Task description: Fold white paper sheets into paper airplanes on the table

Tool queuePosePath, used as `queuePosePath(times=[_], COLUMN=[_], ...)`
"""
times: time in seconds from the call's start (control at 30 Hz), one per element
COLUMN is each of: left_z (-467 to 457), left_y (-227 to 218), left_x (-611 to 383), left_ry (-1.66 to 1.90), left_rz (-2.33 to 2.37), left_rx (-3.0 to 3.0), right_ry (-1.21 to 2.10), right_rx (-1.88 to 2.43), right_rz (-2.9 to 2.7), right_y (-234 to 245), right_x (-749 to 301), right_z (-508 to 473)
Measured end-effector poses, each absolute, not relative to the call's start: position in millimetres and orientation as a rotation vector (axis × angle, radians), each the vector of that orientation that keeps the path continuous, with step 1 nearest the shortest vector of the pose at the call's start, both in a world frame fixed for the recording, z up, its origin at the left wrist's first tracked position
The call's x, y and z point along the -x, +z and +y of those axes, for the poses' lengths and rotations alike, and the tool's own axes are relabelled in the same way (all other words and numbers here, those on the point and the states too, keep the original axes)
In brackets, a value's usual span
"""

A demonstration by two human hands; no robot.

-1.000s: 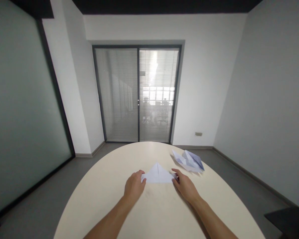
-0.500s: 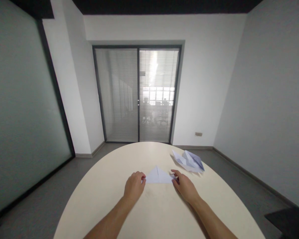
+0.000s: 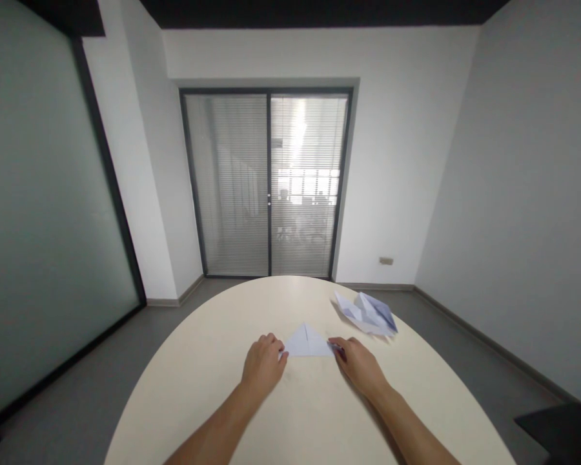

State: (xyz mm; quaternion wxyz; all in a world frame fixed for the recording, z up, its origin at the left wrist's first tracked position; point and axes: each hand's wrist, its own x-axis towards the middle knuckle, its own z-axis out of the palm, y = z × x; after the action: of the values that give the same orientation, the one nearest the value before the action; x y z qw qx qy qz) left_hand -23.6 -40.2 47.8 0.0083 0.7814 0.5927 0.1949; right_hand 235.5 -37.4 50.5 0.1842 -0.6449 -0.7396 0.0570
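Note:
A sheet of white paper [image 3: 306, 342], folded into a triangle, lies flat on the table with its peak pointing away from me. A crease or seam runs down from the peak. My left hand [image 3: 264, 360] is closed on the triangle's left corner, thumb and fingers pinched together. At the right corner, my right hand [image 3: 359, 363] has its fingers closed over the paper, with the index finger lying on top. Both corner tips are hidden by my fingers.
Towards the right edge of the round pale table [image 3: 290, 420] lies a crumpled, folded white paper piece [image 3: 368, 315]. Glass doors with blinds [image 3: 268, 187] stand beyond the table. A dark object [image 3: 561, 433] is at the lower right.
The right hand's raised fingers have come down and closed onto the paper's right corner. The left hand has shifted slightly at the left corner. The triangle stays in place.

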Motion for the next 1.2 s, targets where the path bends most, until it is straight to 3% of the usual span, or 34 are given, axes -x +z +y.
queuePosePath(times=[0.43,0.6,1.2], left_z=[-38.1,-37.4,-41.8], left_y=[46.5,47.2,61.2], left_x=[20.6,19.2,17.1], left_ry=[0.519,0.484,0.388], left_rz=[1.786,1.800,1.840], left_rx=[-2.509,-2.519,-2.501], right_ry=[0.162,0.315,0.372], right_rx=[1.617,1.657,1.636], right_rz=[-2.314,-2.422,-2.382], right_y=[63.3,52.5,52.6], right_x=[-219.6,-222.6,-223.1], right_z=[-51.7,-52.2,-51.6])
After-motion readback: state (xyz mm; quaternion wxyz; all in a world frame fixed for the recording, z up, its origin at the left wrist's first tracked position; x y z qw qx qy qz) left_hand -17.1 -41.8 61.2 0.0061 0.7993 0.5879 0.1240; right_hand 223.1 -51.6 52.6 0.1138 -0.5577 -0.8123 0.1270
